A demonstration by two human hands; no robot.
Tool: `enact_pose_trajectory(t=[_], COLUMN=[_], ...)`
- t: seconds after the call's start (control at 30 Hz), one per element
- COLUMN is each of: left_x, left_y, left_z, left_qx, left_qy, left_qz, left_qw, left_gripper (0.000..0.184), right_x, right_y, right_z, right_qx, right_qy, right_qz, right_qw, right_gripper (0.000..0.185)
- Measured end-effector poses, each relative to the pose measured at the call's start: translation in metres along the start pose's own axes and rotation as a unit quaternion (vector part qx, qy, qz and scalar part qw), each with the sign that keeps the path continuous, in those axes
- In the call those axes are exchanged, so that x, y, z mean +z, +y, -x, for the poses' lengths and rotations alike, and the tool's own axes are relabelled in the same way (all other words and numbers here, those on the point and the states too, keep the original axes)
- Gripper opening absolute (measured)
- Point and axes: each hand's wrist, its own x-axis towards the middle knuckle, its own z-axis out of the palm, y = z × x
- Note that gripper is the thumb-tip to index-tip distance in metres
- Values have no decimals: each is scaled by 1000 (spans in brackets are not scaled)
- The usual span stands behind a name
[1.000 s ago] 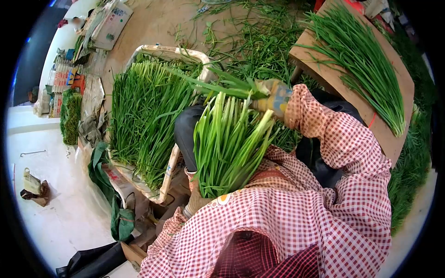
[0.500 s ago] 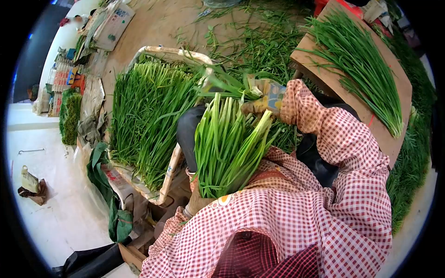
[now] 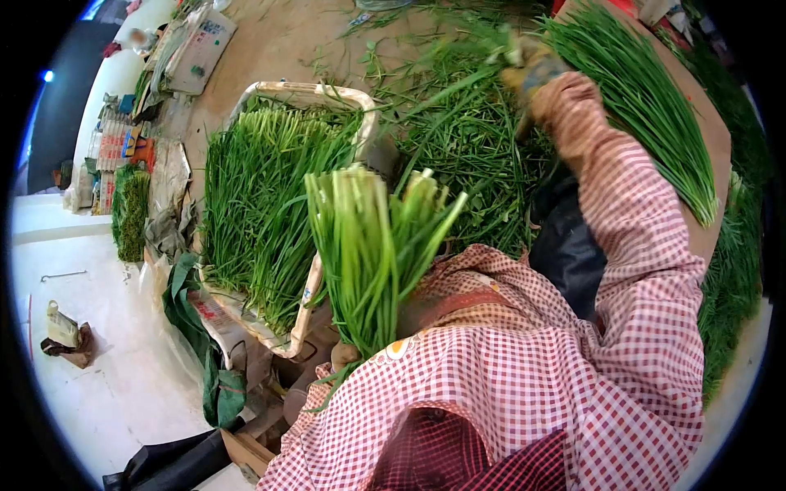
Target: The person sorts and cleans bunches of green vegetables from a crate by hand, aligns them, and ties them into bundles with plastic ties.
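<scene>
A thick bunch of garlic chives (image 3: 360,254) stands before my chest with its pale cut ends up. My gloved left hand (image 3: 344,353) is closed around its lower, leafy part; most of the fingers are hidden behind the leaves. Stretched out to the upper right, my right hand (image 3: 536,69) wears a yellow and blue glove and is blurred by motion. A few loose chive stalks (image 3: 471,69) trail leftward from it, their pale ends close to the fingers, over the green litter on the floor.
To the left, a white-rimmed crate (image 3: 299,307) holds upright chives (image 3: 258,196). A board (image 3: 708,155) at the right bears a long pile of chives (image 3: 639,106). Loose leaves (image 3: 483,164) cover the floor ahead. Stacked cartons (image 3: 196,53) stand at the upper left.
My right hand has swung away from the bunch, up and to the right, carrying a few stalks. The bunch in my left hand has shifted slightly left and stands more upright.
</scene>
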Motion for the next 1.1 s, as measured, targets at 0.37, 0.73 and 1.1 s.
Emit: enact_pose_trajectory(t=[0.37, 0.73, 1.1], left_x=[0, -2, -1], left_y=[-4, -3, -2], left_z=[-2, -2, -10], left_qx=[-21, -33, -48], left_qy=[4, 2, -3], left_qz=[0, 0, 4], left_qw=[1000, 999, 999], left_gripper=[98, 97, 96], right_x=[66, 137, 60], right_y=[-83, 30, -33], right_z=[95, 59, 37], right_qx=[30, 213, 127], right_qy=[-305, -342, -461], right_qz=[150, 92, -30], right_qw=[940, 910, 878], right_gripper=[77, 39, 57])
